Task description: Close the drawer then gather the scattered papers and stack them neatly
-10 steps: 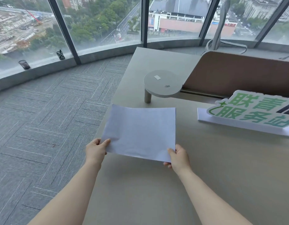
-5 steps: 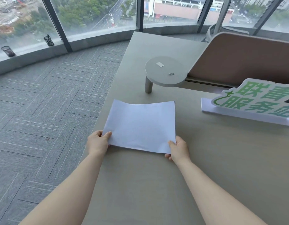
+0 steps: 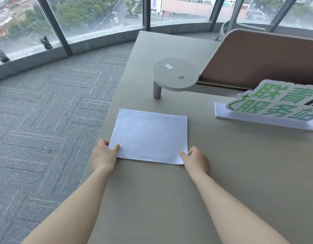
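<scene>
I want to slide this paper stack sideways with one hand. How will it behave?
The paper stack looks thin and lies flat on the smooth desk, so it probably slides easily. Pushed at one corner, the sheets may fan apart. Lifted by one edge, it would likely droop; both hands pinch its near corners.

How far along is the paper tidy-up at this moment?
Gathering looks done: one squared paper stack lies on the desk, no loose sheets in view. The left hand and right hand pinch its near corners. Left: letting go. No drawer is in view.
</scene>
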A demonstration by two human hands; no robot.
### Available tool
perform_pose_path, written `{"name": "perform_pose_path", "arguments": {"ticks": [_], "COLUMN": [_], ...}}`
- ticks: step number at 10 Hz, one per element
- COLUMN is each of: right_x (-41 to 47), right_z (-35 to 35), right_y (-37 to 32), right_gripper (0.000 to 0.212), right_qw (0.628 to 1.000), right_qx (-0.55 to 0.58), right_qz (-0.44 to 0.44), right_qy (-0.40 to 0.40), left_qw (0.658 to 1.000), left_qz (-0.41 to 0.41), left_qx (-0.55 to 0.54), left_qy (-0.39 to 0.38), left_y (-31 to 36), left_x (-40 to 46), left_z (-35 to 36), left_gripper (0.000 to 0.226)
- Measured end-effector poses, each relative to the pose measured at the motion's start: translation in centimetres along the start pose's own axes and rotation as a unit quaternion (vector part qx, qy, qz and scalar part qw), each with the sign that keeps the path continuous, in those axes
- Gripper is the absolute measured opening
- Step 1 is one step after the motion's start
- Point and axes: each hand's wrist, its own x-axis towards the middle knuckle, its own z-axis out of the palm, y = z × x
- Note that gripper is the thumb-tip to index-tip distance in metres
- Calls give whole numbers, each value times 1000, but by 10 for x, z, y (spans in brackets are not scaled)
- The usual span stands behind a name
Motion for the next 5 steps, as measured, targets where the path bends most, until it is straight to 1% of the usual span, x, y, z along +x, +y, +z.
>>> {"name": "perform_pose_path", "arguments": {"ticks": [2,3,4,5], "right_x": [0,-2,-2,-4], "right_z": [1,0,1,-3], "right_y": [2,3,11,20], "right_gripper": [41,42,40,38], "right_qw": [999,1000,999,997], "right_qx": [-31,-13,27,65], "right_qz": [9,10,9,16], "right_qy": [16,19,29,32], "left_qw": [998,998,998,998], "left_qz": [5,3,5,-19], "left_qx": [51,65,44,20], "left_qy": [19,19,36,55], "left_y": [0,-2,-6,-9], "left_x": [-4,-4,-3,-10], "left_z": [0,-1,1,-3], "left_gripper": [39,43,45,44]}}
